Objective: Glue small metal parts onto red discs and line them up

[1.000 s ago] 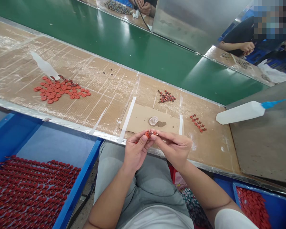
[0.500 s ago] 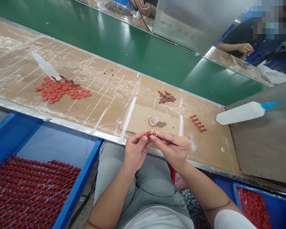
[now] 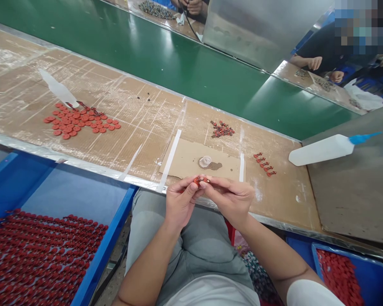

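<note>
Both hands meet over the table's front edge. My left hand (image 3: 181,199) pinches a red disc (image 3: 197,180) between thumb and fingers. My right hand (image 3: 231,197) is closed on a small dark-and-red figure-like piece (image 3: 205,179) set against that disc; the fingertips hide most of it. Just beyond the hands, a small clear cup (image 3: 205,161) stands on a cardboard sheet (image 3: 188,155), beside a wet-looking stain. Farther back lies a pile of small dark-and-red pieces (image 3: 222,129). To the right, several joined red pieces (image 3: 264,164) form a short row.
Many red discs (image 3: 70,123) lie at the left by a white bottle (image 3: 59,88). A blue-tipped white bottle (image 3: 322,150) lies right, near a metal panel (image 3: 354,182). Blue trays (image 3: 79,182) of red pieces flank my legs. Beyond a green belt (image 3: 166,63), other people's hands work.
My hands keep almost the same pose around the disc and piece. The view shifts very slightly. Across the belt, a person's hands at the right have moved apart and lower.
</note>
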Motion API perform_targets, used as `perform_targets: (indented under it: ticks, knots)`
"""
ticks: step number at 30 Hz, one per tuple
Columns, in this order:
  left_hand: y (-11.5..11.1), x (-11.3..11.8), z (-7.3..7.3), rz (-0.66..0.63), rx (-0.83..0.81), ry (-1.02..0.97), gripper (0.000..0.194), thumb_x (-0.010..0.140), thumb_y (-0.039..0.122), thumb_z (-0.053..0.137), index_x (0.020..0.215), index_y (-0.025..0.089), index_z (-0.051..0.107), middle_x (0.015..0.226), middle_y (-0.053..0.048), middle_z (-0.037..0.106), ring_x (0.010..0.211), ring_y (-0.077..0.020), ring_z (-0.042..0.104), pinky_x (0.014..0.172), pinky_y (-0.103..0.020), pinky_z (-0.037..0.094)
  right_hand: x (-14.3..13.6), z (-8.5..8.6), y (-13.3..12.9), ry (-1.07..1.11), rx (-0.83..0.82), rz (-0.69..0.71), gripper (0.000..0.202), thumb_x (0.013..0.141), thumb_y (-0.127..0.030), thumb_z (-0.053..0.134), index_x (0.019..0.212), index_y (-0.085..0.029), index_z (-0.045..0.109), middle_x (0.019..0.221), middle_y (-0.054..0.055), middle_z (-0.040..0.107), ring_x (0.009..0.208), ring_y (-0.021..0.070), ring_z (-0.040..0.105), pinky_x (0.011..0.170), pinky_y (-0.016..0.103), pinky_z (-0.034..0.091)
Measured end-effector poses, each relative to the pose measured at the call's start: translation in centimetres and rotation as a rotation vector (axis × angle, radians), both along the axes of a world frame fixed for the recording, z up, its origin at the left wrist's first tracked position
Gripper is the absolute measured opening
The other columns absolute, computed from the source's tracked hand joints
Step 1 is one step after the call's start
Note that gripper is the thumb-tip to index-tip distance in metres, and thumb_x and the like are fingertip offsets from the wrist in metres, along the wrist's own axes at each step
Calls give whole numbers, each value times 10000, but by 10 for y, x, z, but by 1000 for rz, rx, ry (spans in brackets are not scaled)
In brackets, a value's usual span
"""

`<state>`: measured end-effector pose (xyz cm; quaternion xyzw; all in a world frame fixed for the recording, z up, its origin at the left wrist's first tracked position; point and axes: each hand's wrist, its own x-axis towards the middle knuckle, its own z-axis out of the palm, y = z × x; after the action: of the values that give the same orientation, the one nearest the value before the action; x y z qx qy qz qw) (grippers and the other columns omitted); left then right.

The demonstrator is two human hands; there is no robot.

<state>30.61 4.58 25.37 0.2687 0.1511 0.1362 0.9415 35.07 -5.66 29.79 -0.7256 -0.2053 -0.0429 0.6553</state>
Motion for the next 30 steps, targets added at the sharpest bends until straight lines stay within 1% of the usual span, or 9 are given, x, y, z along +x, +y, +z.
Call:
perform_targets:
  ticks: [3,6,9,12,16,20,24,27,30]
  knots:
    - [0,-1,1,23,53,3,168,656,262,807,819,250,768,885,-26,760,823,-146,715,705,-210,600,1,-1,-2,3,5,22,290,677,-90,767,902,-272,755,910,-19,754,781,168,733,743,266,639]
    - [-2,-1,1,36,92,-7,170,661,263,803,828,255,769,883,-24,754,811,-137,710,696,-203,597,3,-1,-5,-13,4,24,266,673,-115,774,892,-267,757,910,-9,754,789,185,734,762,304,639]
    - [-4,-2,1,40,130,-16,167,680,260,789,845,253,768,899,-24,748,828,-133,703,705,-201,595,5,-3,-9,-80,-10,27,245,662,-141,785,868,-271,758,903,0,755,801,204,733,781,343,635]
    - [-6,-2,2,55,176,-20,164,689,250,781,852,246,768,899,-28,744,832,-143,700,708,-222,601,8,-4,-13,-158,-13,63,287,656,-130,787,884,-300,751,905,-4,755,843,216,728,810,374,622]
    - [-10,-3,4,72,212,4,172,673,238,790,844,238,768,897,-34,751,838,-158,702,703,-239,606,12,-5,-18,-175,-9,70,292,646,-125,788,867,-310,745,884,-3,757,881,229,720,860,430,596]
    - [-14,-2,7,79,170,31,173,670,232,795,838,219,757,816,-24,754,758,-129,705,689,-218,598,13,-8,-19,-180,-37,48,252,651,-156,788,861,-287,743,904,16,756,838,217,722,863,427,590]
    - [-16,-1,8,97,134,21,98,697,202,775,784,221,736,758,7,748,716,-95,701,684,-187,583,13,-13,-18,-195,2,41,298,644,-118,784,877,-296,739,908,7,755,816,211,723,870,428,586]
    - [-17,-2,6,120,174,22,64,700,200,771,751,216,736,785,-1,754,764,-119,707,706,-218,591,13,-16,-17,-208,22,29,313,638,-101,783,879,-296,735,898,-1,755,805,209,724,878,435,584]
    - [-18,-3,5,138,247,22,99,684,200,780,777,219,750,860,-21,758,832,-154,706,737,-265,598,12,-17,-17,-194,37,-11,278,635,-118,789,852,-284,735,856,-7,757,772,203,724,878,439,585]
